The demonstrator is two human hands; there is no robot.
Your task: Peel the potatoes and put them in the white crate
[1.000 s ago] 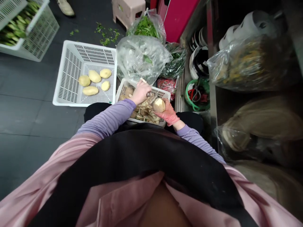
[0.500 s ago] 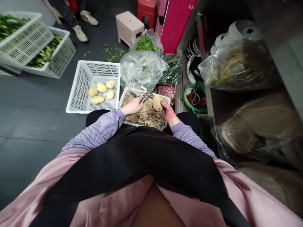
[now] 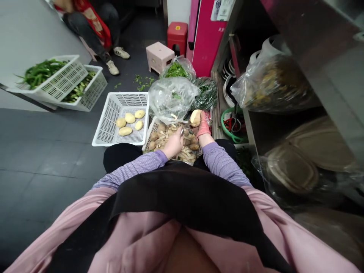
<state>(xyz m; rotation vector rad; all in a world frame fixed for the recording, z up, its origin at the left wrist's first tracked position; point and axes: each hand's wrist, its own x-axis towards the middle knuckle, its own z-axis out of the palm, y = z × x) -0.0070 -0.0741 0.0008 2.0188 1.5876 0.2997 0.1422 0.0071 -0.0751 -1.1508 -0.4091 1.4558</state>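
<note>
My right hand point(image 3: 203, 126), in a pink glove, grips a partly peeled potato point(image 3: 195, 118) whose pale flesh shows on one side. Bare and closed, my left hand point(image 3: 174, 144) holds a metal peeler point(image 3: 182, 131), mostly hidden by the fingers. Both hands are over a white basket point(image 3: 145, 146) between my knees, with brown unpeeled potatoes point(image 3: 154, 136) and a heap of peelings point(image 3: 186, 154) in it. The peeler is apart from the potato. To the left, a larger white basket point(image 3: 98, 129) contains several peeled potatoes point(image 3: 125, 131).
Plastic bags of greens point(image 3: 173, 96) lie just beyond the peelings basket. At the right stand a green basket point(image 3: 227, 130) with scissors and a metal shelf point(image 3: 251, 140). Crates of green vegetables point(image 3: 61, 77) are at the far left, near a seated person point(image 3: 99, 32). Stools point(image 3: 159, 57) stand behind.
The potato in my right hand has turned and now shows a peeled face. My left hand with the peeler has moved right and closer to my body. The view has tilted up.
</note>
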